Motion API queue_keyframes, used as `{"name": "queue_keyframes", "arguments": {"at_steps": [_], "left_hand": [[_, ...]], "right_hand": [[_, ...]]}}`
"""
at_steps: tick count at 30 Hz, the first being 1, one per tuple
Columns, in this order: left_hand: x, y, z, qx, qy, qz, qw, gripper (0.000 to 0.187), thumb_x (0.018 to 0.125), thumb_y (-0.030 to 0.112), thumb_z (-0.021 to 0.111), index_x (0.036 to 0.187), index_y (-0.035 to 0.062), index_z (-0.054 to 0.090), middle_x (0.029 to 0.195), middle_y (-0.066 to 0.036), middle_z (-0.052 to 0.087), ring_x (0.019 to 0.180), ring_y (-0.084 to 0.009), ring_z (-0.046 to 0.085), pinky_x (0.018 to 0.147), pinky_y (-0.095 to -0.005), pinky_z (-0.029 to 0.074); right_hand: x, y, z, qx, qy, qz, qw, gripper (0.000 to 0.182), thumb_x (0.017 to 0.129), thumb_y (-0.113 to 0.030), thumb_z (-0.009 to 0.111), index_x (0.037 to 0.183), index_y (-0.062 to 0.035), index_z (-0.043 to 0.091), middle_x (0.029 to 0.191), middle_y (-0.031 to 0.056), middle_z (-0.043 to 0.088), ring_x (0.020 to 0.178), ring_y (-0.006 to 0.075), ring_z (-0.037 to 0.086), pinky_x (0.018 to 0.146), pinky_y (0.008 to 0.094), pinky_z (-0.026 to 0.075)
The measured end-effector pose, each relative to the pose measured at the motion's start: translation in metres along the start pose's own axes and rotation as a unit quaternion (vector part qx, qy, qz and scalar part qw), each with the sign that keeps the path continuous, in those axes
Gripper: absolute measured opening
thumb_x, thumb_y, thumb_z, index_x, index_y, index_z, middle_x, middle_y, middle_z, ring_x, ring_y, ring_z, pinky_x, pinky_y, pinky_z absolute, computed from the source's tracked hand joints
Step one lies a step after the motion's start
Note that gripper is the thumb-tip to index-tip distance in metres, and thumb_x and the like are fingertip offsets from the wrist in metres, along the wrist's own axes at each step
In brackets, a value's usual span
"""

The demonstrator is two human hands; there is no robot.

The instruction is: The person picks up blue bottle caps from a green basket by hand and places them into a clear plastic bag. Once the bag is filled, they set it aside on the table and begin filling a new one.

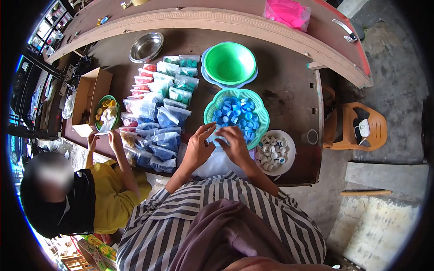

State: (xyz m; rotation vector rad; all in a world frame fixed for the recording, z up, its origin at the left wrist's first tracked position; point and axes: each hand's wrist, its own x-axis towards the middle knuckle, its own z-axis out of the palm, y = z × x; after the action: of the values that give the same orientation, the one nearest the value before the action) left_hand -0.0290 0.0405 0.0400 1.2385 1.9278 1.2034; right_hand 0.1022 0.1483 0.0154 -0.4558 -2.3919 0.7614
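Over the near edge of a scalloped green basket (209, 106), both my hands meet with bent fingers around a small clear plastic bag (219, 138). My left hand (198, 148) pinches it from the left side, and my right hand (235, 145) grips it from the right, its fingertips partly hidden. Blue bottle caps (235, 110) fill the basket just beyond my fingers. A white bowl (291, 156) of white caps (272, 151) stands beside my right wrist. Clear plastic sheeting (217, 165) lies on the table beneath my forearms.
Rows of filled bags (165, 116) in red, green and blue lie left of my hands. Beyond the basket sit a green basin (229, 62) and a metal bowl (145, 47). At left, another person's hands (114, 141) hold a small bag near a cardboard box (101, 79). An orange chair (355, 119) stands right.
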Motion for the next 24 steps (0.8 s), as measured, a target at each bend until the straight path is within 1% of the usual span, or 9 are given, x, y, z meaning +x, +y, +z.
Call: {"name": "queue_keyframes", "arguments": {"at_steps": [3,5,6,8,15,18,20,22,24], "left_hand": [[-0.002,-0.001,-0.007,0.008,0.010,-0.002,1.000,0.055,0.070,-0.004,0.057,0.125,-0.0002,0.060,0.131,-0.011,0.058,0.055,-0.0134,0.054,0.061,-0.0268,0.048],[-0.005,-0.003,-0.011,0.009,0.017,-0.018,1.000,0.055,0.070,-0.004,0.057,0.125,0.0004,0.060,0.132,-0.011,0.058,0.054,-0.0126,0.053,0.059,-0.0263,0.047],[-0.005,-0.004,-0.012,0.008,0.019,-0.017,1.000,0.055,0.070,-0.004,0.057,0.125,0.0004,0.060,0.132,-0.011,0.058,0.054,-0.0126,0.053,0.059,-0.0263,0.047],[-0.006,-0.005,-0.015,0.016,0.026,-0.009,0.999,0.055,0.071,-0.004,0.057,0.126,0.0009,0.060,0.132,-0.011,0.057,0.055,-0.0126,0.053,0.060,-0.0267,0.048],[-0.012,0.000,-0.017,0.008,0.032,-0.003,0.999,0.055,0.071,-0.004,0.056,0.126,-0.0001,0.059,0.132,-0.011,0.057,0.056,-0.0133,0.053,0.061,-0.0271,0.048],[-0.016,-0.002,-0.019,0.005,0.038,0.004,0.999,0.055,0.071,-0.004,0.056,0.126,-0.0007,0.059,0.131,-0.011,0.058,0.056,-0.0134,0.053,0.061,-0.0268,0.048],[-0.017,-0.002,-0.020,0.011,0.043,0.009,0.999,0.055,0.071,-0.004,0.055,0.126,-0.0012,0.059,0.130,-0.012,0.058,0.056,-0.0134,0.054,0.062,-0.0266,0.048],[-0.018,-0.005,-0.019,0.005,0.049,0.007,0.999,0.055,0.072,-0.003,0.055,0.126,-0.0014,0.059,0.130,-0.013,0.058,0.057,-0.0136,0.054,0.062,-0.0266,0.048],[-0.019,-0.004,-0.017,-0.003,0.052,0.006,0.999,0.054,0.072,-0.003,0.054,0.126,-0.0015,0.059,0.130,-0.013,0.058,0.057,-0.0137,0.055,0.062,-0.0266,0.048]], "right_hand": [[-0.001,0.033,0.013,0.113,0.110,0.075,0.985,0.017,0.085,-0.002,0.064,0.102,-0.0069,0.066,0.097,0.0111,0.061,0.090,0.0300,0.059,0.081,0.0390,0.047],[-0.005,0.071,0.015,0.028,0.112,0.116,0.987,0.009,0.087,-0.004,0.061,0.095,-0.0065,0.064,0.094,0.0099,0.061,0.089,0.0299,0.059,0.077,0.0398,0.046],[-0.008,0.091,0.015,-0.090,0.059,0.137,0.985,0.007,0.086,-0.008,0.061,0.092,-0.0076,0.065,0.094,0.0091,0.061,0.089,0.0295,0.058,0.078,0.0402,0.045],[-0.021,0.128,0.025,-0.204,-0.028,0.186,0.961,0.007,0.085,-0.011,0.061,0.088,-0.0101,0.067,0.095,0.0079,0.060,0.093,0.0289,0.056,0.080,0.0412,0.044],[-0.034,0.153,0.039,-0.320,-0.122,0.152,0.927,0.009,0.085,-0.014,0.059,0.081,-0.0137,0.067,0.098,0.0074,0.059,0.097,0.0289,0.054,0.082,0.0421,0.044],[-0.031,0.146,0.038,-0.235,-0.055,0.172,0.955,0.005,0.084,-0.012,0.062,0.081,-0.0108,0.065,0.097,0.0076,0.059,0.095,0.0295,0.055,0.081,0.0424,0.044],[-0.021,0.122,0.027,-0.056,0.041,0.150,0.986,0.003,0.084,-0.010,0.064,0.084,-0.0074,0.063,0.097,0.0073,0.058,0.094,0.0305,0.055,0.080,0.0427,0.044],[-0.009,0.070,0.012,0.018,0.080,0.134,0.988,0.008,0.083,-0.007,0.067,0.089,-0.0053,0.061,0.098,0.0086,0.058,0.095,0.0316,0.055,0.082,0.0422,0.045],[-0.003,0.015,0.000,0.089,0.152,0.052,0.983,0.009,0.083,-0.005,0.066,0.091,-0.0065,0.062,0.103,0.0097,0.058,0.100,0.0314,0.055,0.085,0.0407,0.045]]}}
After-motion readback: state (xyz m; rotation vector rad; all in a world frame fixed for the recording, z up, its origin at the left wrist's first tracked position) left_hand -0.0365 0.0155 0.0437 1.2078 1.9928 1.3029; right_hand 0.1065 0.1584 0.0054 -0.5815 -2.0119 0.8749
